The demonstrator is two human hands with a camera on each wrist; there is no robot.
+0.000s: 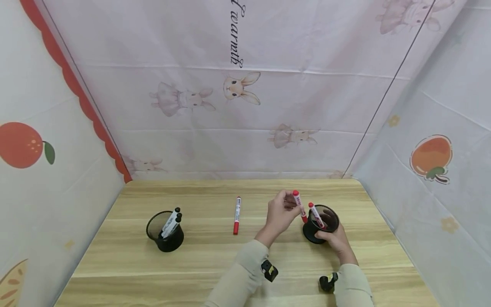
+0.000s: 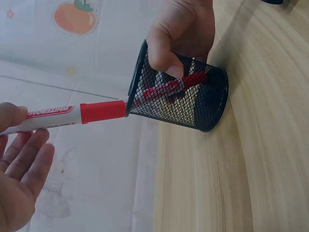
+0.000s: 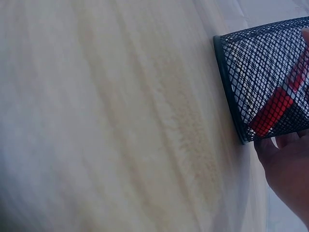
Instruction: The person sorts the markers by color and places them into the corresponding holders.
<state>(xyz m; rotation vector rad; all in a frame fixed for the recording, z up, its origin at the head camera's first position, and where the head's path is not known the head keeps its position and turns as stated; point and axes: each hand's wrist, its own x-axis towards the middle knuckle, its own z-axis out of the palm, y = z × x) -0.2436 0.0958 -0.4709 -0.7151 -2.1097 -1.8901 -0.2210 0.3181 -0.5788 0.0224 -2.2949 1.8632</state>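
Observation:
My left hand (image 1: 281,215) pinches a red-capped whiteboard marker (image 2: 58,116), cap end down, at the rim of a black mesh pen cup (image 1: 315,235). My right hand (image 1: 337,241) grips that cup from its right side, the thumb lying on the near wall in the head view. Inside the cup leans another red marker (image 1: 316,215); its red cap (image 3: 273,111) shows through the mesh in the right wrist view. Whether the held marker's tip has passed the rim is hard to tell.
A third red marker (image 1: 237,215) lies on the wooden table (image 1: 207,264), left of my left hand. Farther left stands a second black mesh cup (image 1: 170,244) with black-ended white markers (image 1: 171,224) in it. Printed cloth walls (image 1: 192,149) border the table's back and sides.

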